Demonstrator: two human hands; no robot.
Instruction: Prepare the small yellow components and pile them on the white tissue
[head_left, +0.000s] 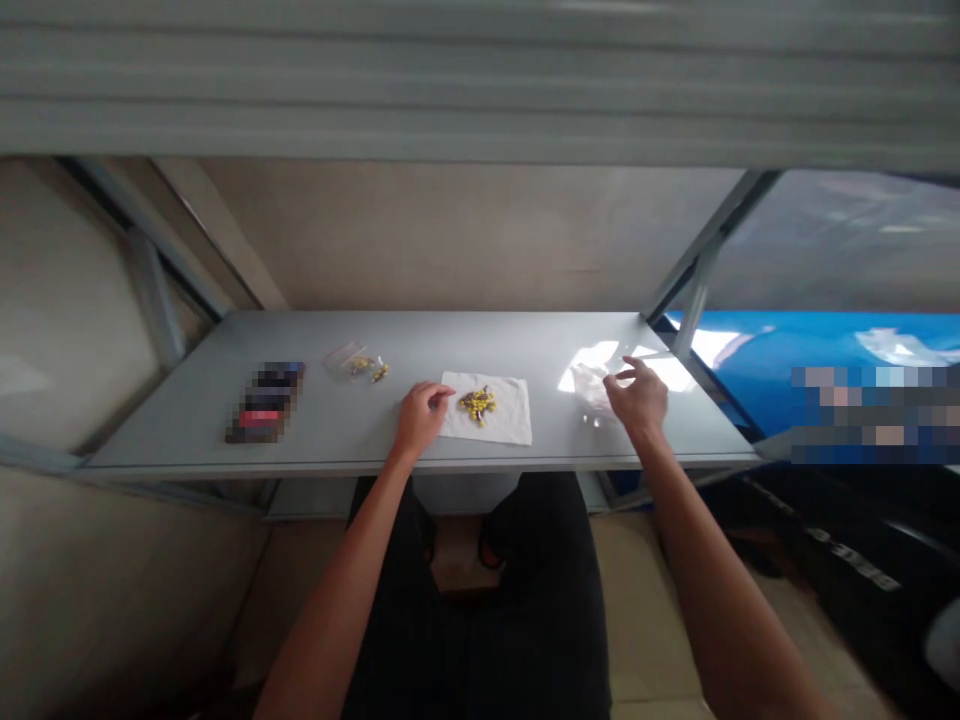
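Note:
A small pile of yellow and dark small parts (478, 404) lies on a white cloth or paper sheet (510, 420) in the middle of the grey shelf. My left hand (424, 415) rests at the sheet's left edge, fingers curled with the tips close together; whatever they may hold is too small to make out. Over on the right, my right hand (641, 398) is held above a clear plastic bag (590, 385), thumb and forefinger apart. Glare hides the bag's outline and contents.
Another clear bag (345, 360) with similar yellow parts (380, 372) lies back left. A blurred-out phone-like object (266, 402) is at the left. Metal shelf posts (697, 280) stand at both sides, with an upper shelf (480, 90) overhead. Part of another person in dark clothing (862, 540) shows at right.

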